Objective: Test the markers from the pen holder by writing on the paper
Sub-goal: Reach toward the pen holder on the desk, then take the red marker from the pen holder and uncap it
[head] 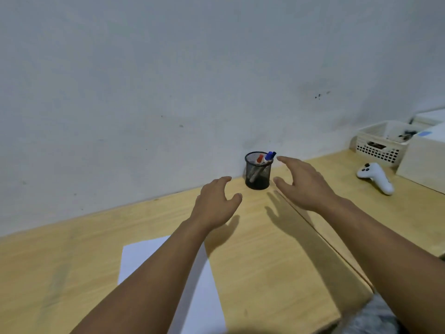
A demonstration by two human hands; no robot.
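Note:
A black mesh pen holder (257, 179) stands on the wooden desk against the wall. Inside it are a red-capped marker (259, 159) and a blue-capped marker (270, 155). My right hand (302, 184) hovers just right of the holder, fingers spread, its fingertips close to the blue cap but apart from it. Left of the holder and a little nearer to me is my left hand (216, 201), open and empty. A white sheet of paper (139, 256) lies on the desk under my left forearm, partly hidden by it.
A white game controller (375, 177) lies on the desk at the right. Behind it stand a white slotted basket (378, 150) and a pale box (423, 162). A seam (320, 235) runs diagonally across the desk between two tabletops.

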